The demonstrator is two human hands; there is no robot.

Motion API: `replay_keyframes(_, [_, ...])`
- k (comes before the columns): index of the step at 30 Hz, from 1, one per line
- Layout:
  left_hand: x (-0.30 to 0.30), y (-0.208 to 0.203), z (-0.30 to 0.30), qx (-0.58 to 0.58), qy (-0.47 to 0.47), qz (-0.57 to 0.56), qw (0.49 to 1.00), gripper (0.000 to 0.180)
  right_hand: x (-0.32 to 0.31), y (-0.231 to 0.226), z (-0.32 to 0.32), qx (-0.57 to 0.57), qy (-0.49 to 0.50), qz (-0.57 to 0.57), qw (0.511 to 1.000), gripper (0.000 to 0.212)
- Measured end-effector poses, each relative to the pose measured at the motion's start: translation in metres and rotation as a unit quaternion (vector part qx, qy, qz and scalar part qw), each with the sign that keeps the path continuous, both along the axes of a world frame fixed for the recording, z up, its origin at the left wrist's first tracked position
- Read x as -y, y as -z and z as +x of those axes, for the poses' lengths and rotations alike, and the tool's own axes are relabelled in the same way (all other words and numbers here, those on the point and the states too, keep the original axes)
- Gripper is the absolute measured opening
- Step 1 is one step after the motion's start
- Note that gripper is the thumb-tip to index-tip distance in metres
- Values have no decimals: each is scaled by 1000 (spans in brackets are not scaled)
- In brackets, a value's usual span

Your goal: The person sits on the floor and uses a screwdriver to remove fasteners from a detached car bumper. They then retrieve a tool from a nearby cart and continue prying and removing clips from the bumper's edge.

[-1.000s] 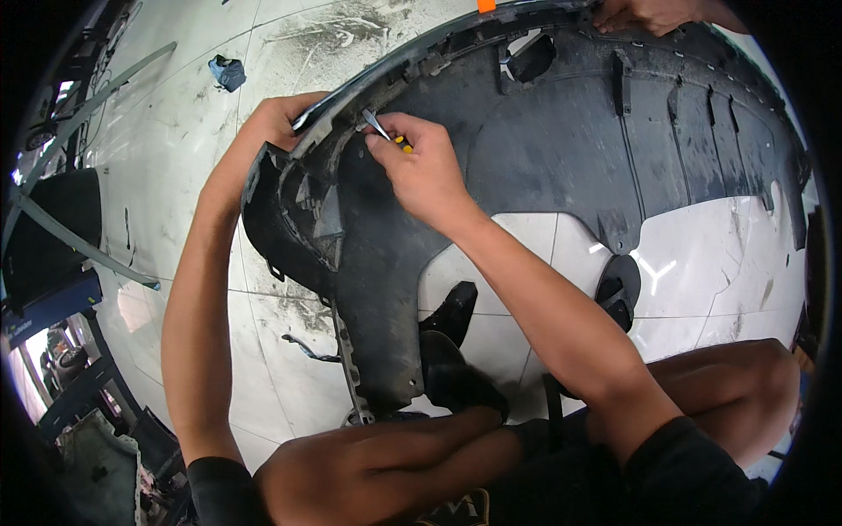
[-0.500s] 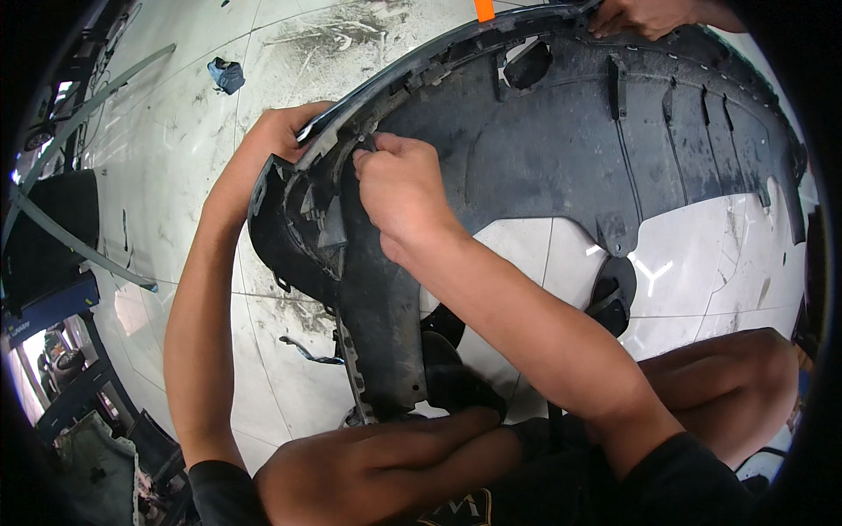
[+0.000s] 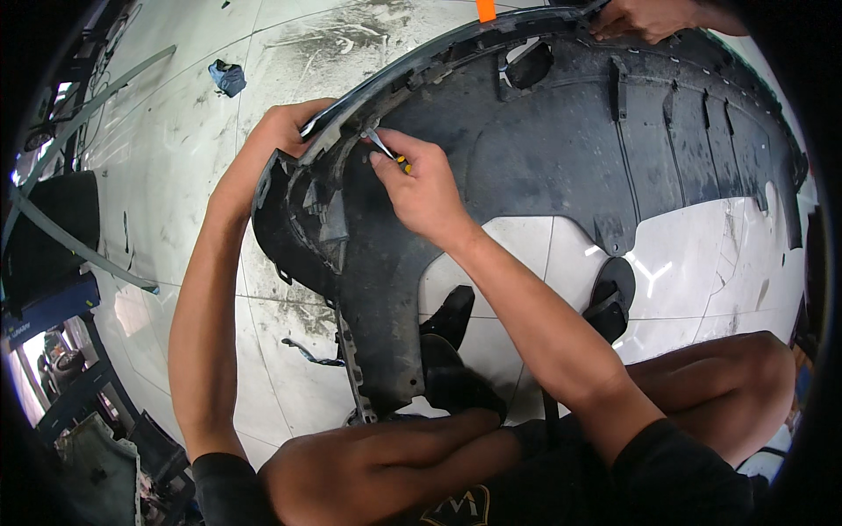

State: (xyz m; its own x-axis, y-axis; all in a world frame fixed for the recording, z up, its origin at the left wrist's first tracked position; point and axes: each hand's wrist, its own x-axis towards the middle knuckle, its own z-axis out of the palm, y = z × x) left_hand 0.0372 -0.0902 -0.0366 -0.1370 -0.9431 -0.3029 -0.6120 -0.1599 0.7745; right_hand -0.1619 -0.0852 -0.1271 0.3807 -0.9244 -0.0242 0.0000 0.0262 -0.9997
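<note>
A large black plastic car bumper cover [image 3: 526,149] lies with its inner side facing up, curving from my left round to the far right. At its left end my left hand [image 3: 294,127] is closed on the outer edge, with the fingertips hidden behind the rim. My right hand [image 3: 423,180] is closed around a small screwdriver [image 3: 383,145] with a yellow and black handle. The screwdriver's metal end points at the seam inside the rim, close to my left hand; whether it touches a fastener cannot be made out.
Another person's hand [image 3: 645,17] rests on the bumper's far edge. Tiled floor [image 3: 175,219] with dark smudges lies around, with a crumpled blue cloth [image 3: 227,78] at far left. Long grey strips [image 3: 88,250] and a dark rack stand left. My legs [image 3: 368,456] are close below.
My right hand has drawn back slightly right and down, and the screwdriver's shaft and handle now show. My left hand keeps its hold, while the bumper's left end has shifted very slightly.
</note>
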Motion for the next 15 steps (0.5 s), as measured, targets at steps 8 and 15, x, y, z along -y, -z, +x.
replay_keyframes(8, [-5,13,7,6,-16,22,1000,47,-8,-39,8,82,1,298,951,9])
replay_keyframes(15, [-10,8,0,5,-18,21,1000,49,-11,-70,21,85,78,397,911,12])
